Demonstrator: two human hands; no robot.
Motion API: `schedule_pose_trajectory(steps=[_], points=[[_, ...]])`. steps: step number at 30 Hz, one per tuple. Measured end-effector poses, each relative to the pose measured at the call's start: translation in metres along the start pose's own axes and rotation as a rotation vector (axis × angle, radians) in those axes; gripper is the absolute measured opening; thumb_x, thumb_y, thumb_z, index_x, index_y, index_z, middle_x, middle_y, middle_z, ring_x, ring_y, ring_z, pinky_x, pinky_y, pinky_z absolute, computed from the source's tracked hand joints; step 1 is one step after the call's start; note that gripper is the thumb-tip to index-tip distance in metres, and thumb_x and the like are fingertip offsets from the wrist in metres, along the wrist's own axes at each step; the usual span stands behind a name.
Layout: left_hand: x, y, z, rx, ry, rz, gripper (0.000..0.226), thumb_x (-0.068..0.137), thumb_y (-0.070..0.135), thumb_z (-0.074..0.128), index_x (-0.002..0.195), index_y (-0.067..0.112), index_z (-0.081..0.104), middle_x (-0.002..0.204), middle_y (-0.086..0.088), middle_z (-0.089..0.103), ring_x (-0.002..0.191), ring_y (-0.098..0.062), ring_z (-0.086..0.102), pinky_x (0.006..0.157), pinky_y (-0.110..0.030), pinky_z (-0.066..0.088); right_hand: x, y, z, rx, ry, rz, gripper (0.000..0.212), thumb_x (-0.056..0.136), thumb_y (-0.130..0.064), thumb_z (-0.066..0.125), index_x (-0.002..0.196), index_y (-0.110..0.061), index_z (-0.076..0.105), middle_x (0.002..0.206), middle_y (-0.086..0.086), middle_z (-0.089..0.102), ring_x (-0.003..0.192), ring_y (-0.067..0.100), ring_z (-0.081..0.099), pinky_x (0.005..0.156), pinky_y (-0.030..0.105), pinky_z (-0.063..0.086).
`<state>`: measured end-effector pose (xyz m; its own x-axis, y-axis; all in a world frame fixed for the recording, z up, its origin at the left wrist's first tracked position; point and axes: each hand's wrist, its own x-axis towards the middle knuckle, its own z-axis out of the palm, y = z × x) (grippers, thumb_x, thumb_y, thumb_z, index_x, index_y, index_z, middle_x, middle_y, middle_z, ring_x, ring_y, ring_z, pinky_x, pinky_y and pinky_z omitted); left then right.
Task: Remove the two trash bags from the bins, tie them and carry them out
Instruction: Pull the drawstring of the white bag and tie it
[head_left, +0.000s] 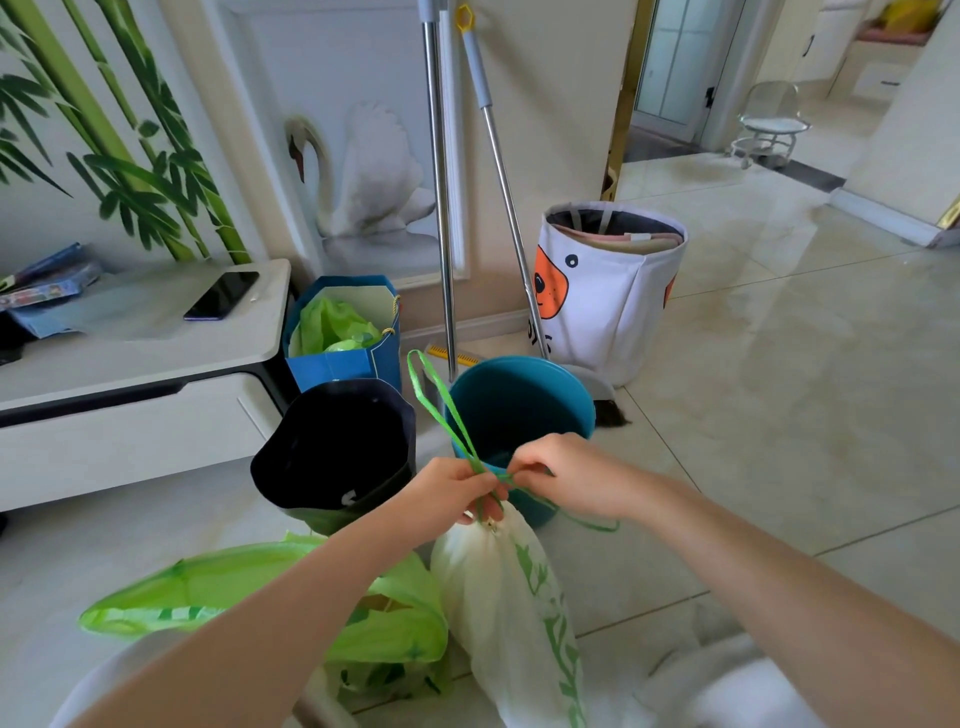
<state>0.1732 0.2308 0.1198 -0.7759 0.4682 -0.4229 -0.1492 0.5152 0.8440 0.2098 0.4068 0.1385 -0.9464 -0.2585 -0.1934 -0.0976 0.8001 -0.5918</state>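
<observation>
Both hands meet at the gathered neck of a white plastic trash bag with green print (498, 587), which hangs below them in front of the bins with its lower end running out of the bottom of the view. The left hand (452, 493) is closed around the bunched neck and pinches the thin green drawstring (441, 410), one loop of which stands up and leans left above the fist. The right hand (561, 473) pinches the same drawstring just beside the left hand's fingertips, and another loop of it trails down to the right under the right wrist. A second trash bag of bright green plastic (218, 587) lies slack on the pale glossy tile floor (779, 415) under the left forearm, its mouth not gathered. Just beyond the hands stands a round teal plastic bin (519, 405) with no liner in it, and touching or just beside it on the left is a dark bin with a black rim (332, 447); whether that one holds a liner I cannot tell. Behind them a blue paper gift bag (358, 358) holds green plastic, two metal-handled cleaning tools (441, 208) lean on the wall, and a white fabric basket with an orange bear face (608, 291) stands to the right. A dark phone (221, 295) lies on a low white cabinet (156, 364) at left.
</observation>
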Motion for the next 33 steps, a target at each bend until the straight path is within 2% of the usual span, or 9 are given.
schedule_pose_trajectory(steps=[5,8,11,17,21,24,27,29,33], points=[[0.001,-0.001,-0.001,-0.125,0.068,-0.068,0.024,0.097,0.021,0.051,0.100,0.008,0.071,0.096,-0.009,0.076,0.085,-0.015,0.064,0.088,-0.034,0.050,-0.007,0.003,-0.010,0.023,0.023,0.004,0.025,0.093,-0.021,0.051,0.075,-0.033,0.064,0.068,-0.017,0.057,0.066,-0.001,0.055,0.058,0.015,0.034],[0.002,-0.003,-0.003,-0.184,0.076,-0.068,0.020,0.095,0.019,0.054,0.102,0.009,0.070,0.099,-0.007,0.076,0.088,-0.014,0.066,0.091,-0.035,0.050,-0.011,0.002,-0.016,0.112,-0.165,0.007,0.024,0.091,-0.022,0.054,0.074,-0.034,0.066,0.071,-0.009,0.063,0.062,-0.001,0.054,0.062,0.015,0.041],[0.000,-0.004,-0.005,-0.186,0.017,-0.054,0.019,0.095,0.021,0.055,0.098,0.013,0.072,0.094,-0.004,0.075,0.083,-0.010,0.065,0.081,-0.026,0.050,-0.015,0.004,-0.017,0.185,-0.307,0.060,0.020,0.092,-0.025,0.055,0.082,-0.024,0.073,0.073,-0.007,0.066,0.067,0.003,0.057,0.070,0.026,0.048],[-0.001,-0.005,-0.006,-0.144,-0.045,-0.057,0.022,0.094,0.024,0.056,0.094,0.009,0.073,0.077,-0.001,0.067,0.073,-0.009,0.060,0.076,-0.023,0.052,-0.005,0.017,-0.010,0.272,0.024,0.115,0.023,0.093,-0.035,0.054,0.103,-0.019,0.067,0.090,-0.007,0.068,0.085,0.011,0.064,0.079,0.031,0.054],[-0.003,-0.004,-0.003,-0.131,-0.065,-0.063,0.021,0.094,0.023,0.055,0.086,0.011,0.070,0.078,-0.004,0.067,0.071,-0.010,0.062,0.071,-0.020,0.053,-0.003,0.006,0.004,0.173,-0.151,0.106,0.059,0.084,-0.047,0.063,0.135,-0.024,0.045,0.115,-0.007,0.062,0.103,0.010,0.059,0.090,0.030,0.049],[-0.003,-0.004,-0.003,-0.116,-0.074,-0.069,0.023,0.095,0.024,0.053,0.088,0.010,0.069,0.078,-0.005,0.067,0.071,-0.011,0.061,0.074,-0.024,0.053,-0.002,0.003,0.012,0.080,-0.149,0.046,0.075,0.084,-0.036,0.068,0.145,-0.030,0.025,0.094,-0.008,0.058,0.084,0.007,0.056,0.079,0.025,0.046],[-0.004,-0.003,-0.003,-0.108,-0.088,-0.089,0.027,0.097,0.026,0.049,0.085,0.013,0.070,0.073,-0.002,0.067,0.071,-0.011,0.061,0.078,-0.028,0.052,0.002,0.004,0.014,0.017,-0.113,0.006,0.044,0.086,-0.030,0.066,0.126,-0.030,0.049,0.075,-0.012,0.052,0.069,0.001,0.051,0.064,0.020,0.039],[-0.005,-0.003,-0.003,-0.102,-0.084,-0.105,0.030,0.098,0.027,0.047,0.087,0.012,0.071,0.074,-0.001,0.070,0.069,-0.010,0.062,0.079,-0.029,0.052,0.004,0.006,0.014,-0.027,-0.093,0.007,0.002,0.086,-0.030,0.064,0.084,-0.030,0.063,0.070,-0.010,0.056,0.067,0.006,0.054,0.061,0.024,0.041],[-0.003,-0.007,-0.006,-0.139,0.012,-0.152,0.027,0.097,0.024,0.050,0.097,0.008,0.072,0.086,-0.006,0.077,0.073,-0.011,0.067,0.089,-0.036,0.052,0.001,0.004,0.006,-0.009,-0.146,0.010,0.030,0.083,-0.030,0.063,0.054,-0.037,0.058,0.066,-0.005,0.065,0.062,0.006,0.057,0.060,0.022,0.041]])
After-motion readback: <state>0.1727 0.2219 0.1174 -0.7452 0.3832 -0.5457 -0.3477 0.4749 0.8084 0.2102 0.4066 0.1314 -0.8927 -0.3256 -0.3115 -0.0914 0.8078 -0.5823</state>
